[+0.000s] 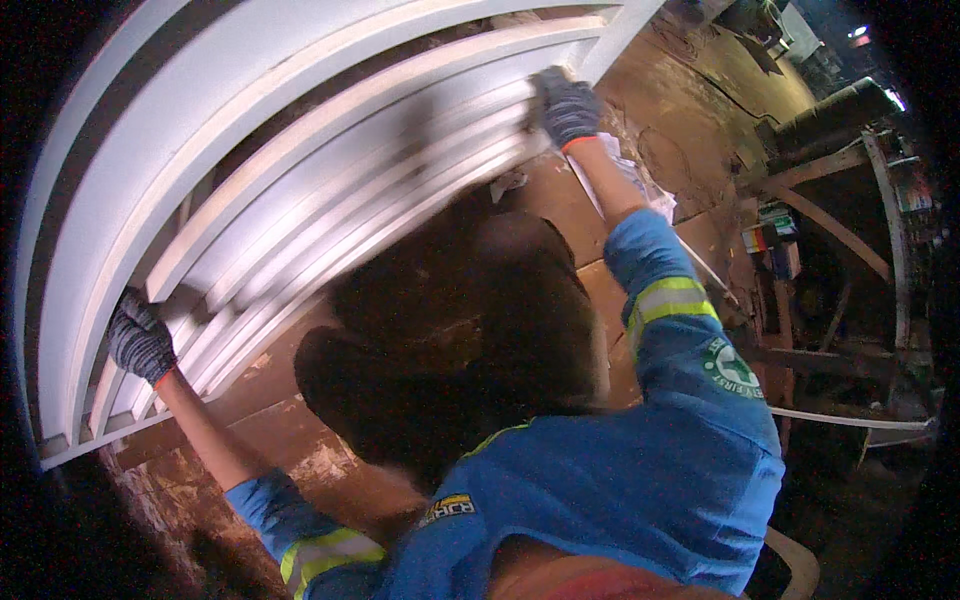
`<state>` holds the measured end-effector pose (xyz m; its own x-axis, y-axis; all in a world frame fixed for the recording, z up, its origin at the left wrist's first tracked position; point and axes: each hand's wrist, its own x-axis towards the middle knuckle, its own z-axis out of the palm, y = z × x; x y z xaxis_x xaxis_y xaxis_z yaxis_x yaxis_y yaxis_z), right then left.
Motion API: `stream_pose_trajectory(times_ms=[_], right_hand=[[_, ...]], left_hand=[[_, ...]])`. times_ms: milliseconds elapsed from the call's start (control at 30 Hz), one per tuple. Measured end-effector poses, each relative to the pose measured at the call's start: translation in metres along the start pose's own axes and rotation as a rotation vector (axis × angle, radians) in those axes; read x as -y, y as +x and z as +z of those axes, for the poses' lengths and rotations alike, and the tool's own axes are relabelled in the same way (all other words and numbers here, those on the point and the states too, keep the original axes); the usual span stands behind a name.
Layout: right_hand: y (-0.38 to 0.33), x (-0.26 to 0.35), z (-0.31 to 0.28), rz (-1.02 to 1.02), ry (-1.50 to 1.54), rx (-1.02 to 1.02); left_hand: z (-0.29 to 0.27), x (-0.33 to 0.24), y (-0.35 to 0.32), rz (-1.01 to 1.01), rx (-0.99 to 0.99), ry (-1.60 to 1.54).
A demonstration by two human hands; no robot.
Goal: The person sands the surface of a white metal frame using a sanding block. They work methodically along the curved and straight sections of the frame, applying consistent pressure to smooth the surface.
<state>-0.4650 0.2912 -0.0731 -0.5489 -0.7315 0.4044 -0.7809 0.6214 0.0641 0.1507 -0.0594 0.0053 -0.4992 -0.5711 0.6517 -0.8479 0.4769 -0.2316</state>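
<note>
Smooth white paint coats the slatted frame (290, 145), its faces catching a soft, satiny sheen; whether metal or wood lies beneath cannot be told. Gloves (570, 108) of dark grey knitted cloth look ribbed and matt, edged in orange. The shirt (610, 480) is matt blue woven cloth, its sleeve bands (672, 302) smooth and reflective. Trousers (530, 300) appear as dull, dark fabric. White paper (657, 200) lies creased on a scuffed, rough brown floor (325, 465), near a rack (838, 228) of seemingly unpolished wood.

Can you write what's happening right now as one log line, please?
left hand: gloved, touching white slatted frame, left end | right hand: gloved, touching frame, right end | grip: partly hidden
</note>
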Motion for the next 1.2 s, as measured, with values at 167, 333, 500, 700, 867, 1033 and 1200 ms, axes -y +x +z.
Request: stream_pose_trajectory(times_ms=[167, 333, 500, 700, 867, 1033, 1200], right_hand=[[-0.005, -0.049, 0.032, 0.050, -0.063, -0.180], [-0.042, 0.121, -0.013, -0.013, 0.015, -0.102], [-0.027, 0.041, -0.013, -0.119, -0.091, -0.054], [-0.006, -0.021, -0.010, -0.145, -0.153, -0.065], [-0.020, -0.012, -0.001, -0.263, -0.025, -0.074], [0.004, -0.035, -0.008, -0.113, -0.011, -0.067], [-0.022, -0.033, -0.005, -0.284, -0.085, -0.062]], left_hand=[[0.001, -0.033, 0.006, -0.080, 0.098, 0.092], [0.004, -0.009, -0.003, -0.039, -0.007, 0.085], [-0.005, -0.024, 0.001, -0.086, 0.005, -0.095], [0.016, -0.001, -0.012, -0.053, -0.025, 0.023], [-0.004, -0.004, -0.006, -0.041, 0.071, 0.105], [0.003, -0.001, -0.007, -0.098, 0.075, 0.092], [0.000, -0.013, -0.006, -0.090, -0.038, 0.045]])
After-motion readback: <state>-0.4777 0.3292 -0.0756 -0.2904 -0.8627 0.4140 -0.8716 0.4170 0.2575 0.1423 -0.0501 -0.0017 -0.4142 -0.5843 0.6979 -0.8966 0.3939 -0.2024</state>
